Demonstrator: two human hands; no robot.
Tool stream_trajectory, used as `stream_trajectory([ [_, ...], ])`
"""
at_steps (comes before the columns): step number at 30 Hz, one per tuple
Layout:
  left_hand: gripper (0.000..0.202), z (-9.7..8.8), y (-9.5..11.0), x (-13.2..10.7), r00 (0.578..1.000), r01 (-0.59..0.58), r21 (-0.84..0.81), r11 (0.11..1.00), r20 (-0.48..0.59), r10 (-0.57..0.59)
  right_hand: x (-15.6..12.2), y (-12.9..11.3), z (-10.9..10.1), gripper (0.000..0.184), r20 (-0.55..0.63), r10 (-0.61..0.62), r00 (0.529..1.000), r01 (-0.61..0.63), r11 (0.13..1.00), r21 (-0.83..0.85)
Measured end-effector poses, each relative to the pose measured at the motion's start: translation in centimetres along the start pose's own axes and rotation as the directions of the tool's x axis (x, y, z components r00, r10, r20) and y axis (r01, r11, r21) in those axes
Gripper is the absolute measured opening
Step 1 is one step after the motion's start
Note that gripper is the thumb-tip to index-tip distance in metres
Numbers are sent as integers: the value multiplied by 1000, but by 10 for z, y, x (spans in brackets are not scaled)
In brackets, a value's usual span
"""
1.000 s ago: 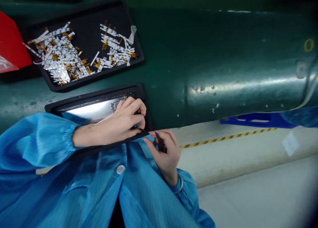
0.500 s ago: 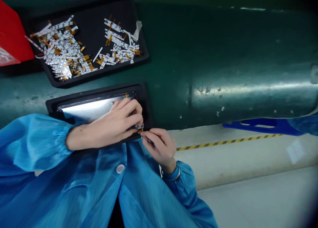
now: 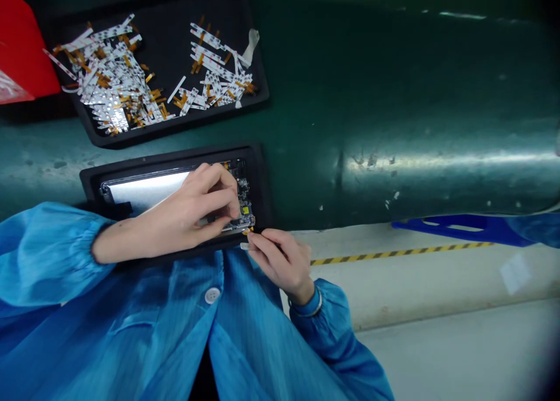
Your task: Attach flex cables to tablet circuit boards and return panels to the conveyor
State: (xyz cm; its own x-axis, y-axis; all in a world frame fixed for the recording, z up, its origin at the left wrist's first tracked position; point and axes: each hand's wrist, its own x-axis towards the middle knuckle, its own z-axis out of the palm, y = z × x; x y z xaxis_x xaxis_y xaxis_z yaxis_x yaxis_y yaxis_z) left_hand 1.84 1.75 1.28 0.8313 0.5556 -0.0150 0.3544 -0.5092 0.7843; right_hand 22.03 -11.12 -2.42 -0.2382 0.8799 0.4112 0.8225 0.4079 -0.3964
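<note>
On the green counter (image 3: 301,162), an open gadget (image 3: 149,190) lies in a black tray (image 3: 264,185) before us. Our left hand (image 3: 192,206) is over it; we cannot tell if that grip is together. Our right hand (image 3: 283,262) has its grip clamped on a small pale strip (image 3: 245,246) by the tray's near edge. Behind, another tray (image 3: 263,92) holds loose strips (image 3: 116,80).

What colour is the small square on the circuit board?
Yellow: the small square on the circuit board shows best in the head view.
</note>
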Motion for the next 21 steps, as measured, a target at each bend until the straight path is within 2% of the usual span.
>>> stream_trajectory([
  [6, 12, 2, 0, -10, 999, -41, 42, 998, -15, 42, 3, -3, -4, 14, 56, 0, 998, 0, 1000, -12],
  [10, 13, 2, 0, -12, 999, -41, 34, 999, -26, 42, 4, -4, -5, 13, 50, 1, 999, -1, 1000, -10],
  [16, 12, 3, -2, -14, 997, -60, 37, 997, -38, 62, 13, -9, -8, 20, 106, 20, 994, -15, 999, -50],
  [21, 13, 5, -5, -16, 994, -97, 62, 993, -37, 99, 18, -8, -7, 16, 127, 35, 991, -32, 999, -22],
])
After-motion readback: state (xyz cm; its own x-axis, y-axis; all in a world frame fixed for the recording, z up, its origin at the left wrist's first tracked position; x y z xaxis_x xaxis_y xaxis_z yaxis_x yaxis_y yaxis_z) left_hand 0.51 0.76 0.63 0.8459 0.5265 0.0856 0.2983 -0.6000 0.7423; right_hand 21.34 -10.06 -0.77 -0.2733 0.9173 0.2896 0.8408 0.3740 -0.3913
